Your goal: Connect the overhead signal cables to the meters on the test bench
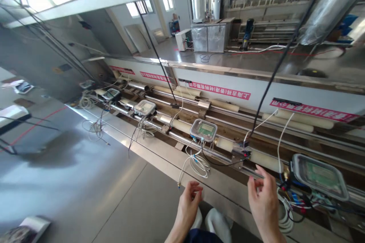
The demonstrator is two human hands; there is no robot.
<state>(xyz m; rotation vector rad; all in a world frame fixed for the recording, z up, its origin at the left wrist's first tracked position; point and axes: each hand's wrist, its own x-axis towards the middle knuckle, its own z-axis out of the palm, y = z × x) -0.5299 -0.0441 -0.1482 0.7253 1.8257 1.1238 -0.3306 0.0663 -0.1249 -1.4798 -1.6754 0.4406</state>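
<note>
The left hand [190, 199] is held half-curled and empty near a cable coil [203, 167] laid on the ledge [162, 155]; the right hand [262, 193] is held half-open, empty, beside a second coil [286, 224].

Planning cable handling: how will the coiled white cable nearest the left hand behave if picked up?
Probably floppy but springy: the coiled white cable lies in loose, splayed loops that may spread when lifted. Its thin loose end trails away from the coil, so it would likely dangle. It may also tug on the clear-lidded box, where it seems connected.
</note>
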